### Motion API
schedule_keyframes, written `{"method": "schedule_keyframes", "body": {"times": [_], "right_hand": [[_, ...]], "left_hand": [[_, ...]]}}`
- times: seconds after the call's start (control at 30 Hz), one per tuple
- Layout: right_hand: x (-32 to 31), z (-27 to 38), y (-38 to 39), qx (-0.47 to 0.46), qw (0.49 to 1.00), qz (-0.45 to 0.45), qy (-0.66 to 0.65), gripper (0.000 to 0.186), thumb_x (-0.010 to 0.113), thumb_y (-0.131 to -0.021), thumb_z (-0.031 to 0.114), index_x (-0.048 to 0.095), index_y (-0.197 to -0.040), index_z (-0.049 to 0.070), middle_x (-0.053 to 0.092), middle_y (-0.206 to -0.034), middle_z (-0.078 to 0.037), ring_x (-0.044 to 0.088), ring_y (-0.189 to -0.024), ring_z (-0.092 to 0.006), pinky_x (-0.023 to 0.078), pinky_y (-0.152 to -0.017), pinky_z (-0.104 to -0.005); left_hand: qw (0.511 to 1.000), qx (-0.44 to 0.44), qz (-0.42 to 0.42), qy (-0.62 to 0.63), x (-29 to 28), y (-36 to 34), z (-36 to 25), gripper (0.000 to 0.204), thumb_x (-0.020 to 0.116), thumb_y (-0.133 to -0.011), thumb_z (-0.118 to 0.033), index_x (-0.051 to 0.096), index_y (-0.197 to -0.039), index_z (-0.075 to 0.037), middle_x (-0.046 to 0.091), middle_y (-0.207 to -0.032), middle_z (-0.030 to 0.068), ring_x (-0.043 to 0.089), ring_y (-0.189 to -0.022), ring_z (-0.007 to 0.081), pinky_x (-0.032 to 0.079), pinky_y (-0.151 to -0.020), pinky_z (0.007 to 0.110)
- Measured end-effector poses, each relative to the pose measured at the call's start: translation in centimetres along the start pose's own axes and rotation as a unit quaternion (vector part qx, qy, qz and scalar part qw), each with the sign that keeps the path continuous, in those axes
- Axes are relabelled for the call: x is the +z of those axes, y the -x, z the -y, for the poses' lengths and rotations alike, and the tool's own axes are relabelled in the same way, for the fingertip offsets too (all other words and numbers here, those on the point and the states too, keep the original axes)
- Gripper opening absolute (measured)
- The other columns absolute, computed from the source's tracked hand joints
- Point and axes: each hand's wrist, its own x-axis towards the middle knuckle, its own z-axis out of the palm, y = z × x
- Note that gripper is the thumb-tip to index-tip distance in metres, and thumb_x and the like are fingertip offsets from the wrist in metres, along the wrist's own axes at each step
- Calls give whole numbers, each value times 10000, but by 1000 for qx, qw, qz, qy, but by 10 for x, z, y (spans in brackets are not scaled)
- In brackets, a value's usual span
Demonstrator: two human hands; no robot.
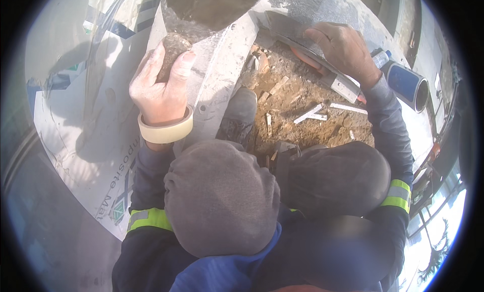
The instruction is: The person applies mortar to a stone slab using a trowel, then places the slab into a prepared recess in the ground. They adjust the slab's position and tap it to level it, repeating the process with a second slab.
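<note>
My left hand (160, 103), fingers and thumb curved, holds a rough brown lump (174, 49) like a stone. A cream roll of tape (166, 131) circles that wrist like a bracelet. Farther right, my right hand (345, 49) has its fingers curled at the edge of a dark flat plate (290, 31); what lies inside the fingers is hidden. Below the hand is an orange piece (308, 61), beside a grey-and-white strip (345, 86). Between my hands runs a pale, dusty board edge (222, 65).
Brown soil (297, 100) with white offcuts (308, 114) lies before my grey knees (222, 196). A blue tube (406, 85) and clear bottle (381, 58) stand right. White printed sheeting (96, 151) covers the left. A dark rounded shape (214, 4) blocks the top.
</note>
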Motion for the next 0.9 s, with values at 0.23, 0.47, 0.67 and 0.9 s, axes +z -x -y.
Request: {"method": "schedule_keyframes", "body": {"times": [0.23,0.47,0.67,0.9], "right_hand": [[11,8,-7,-111,988,32,102,226,629,-978,283,734,-921,92,706,-817,-100,686,-703,-330,548,-647,-441],[3,-9,-2,50,997,15,59,276,589,-1009,309,746,-976,85,700,-808,-128,685,-744,-357,540,-678,-427],[-12,12,21,-16,997,-17,-71,243,619,-1009,220,656,-1141,19,706,-905,-196,703,-806,-373,528,-697,-423],[83,27,89,18,957,30,-289,347,583,-1039,200,495,-1247,-63,658,-1063,-259,677,-936,-427,554,-797,-471]], "left_hand": [[1000,-26,14,3,5,1,-9,391,877,-811,-80,709,-1066,164,751,-943,198,706,-874,224,555,-820,315],[1000,3,6,-2,3,0,-3,386,871,-810,-78,706,-1056,169,751,-944,202,713,-872,234,557,-823,316],[1000,-12,12,-19,1,-1,0,425,875,-815,-125,705,-1071,169,756,-967,219,724,-886,254,563,-830,332],[999,-29,23,-19,9,-4,-12,409,862,-822,-125,714,-1078,157,760,-977,215,728,-911,255,555,-855,323]]}}
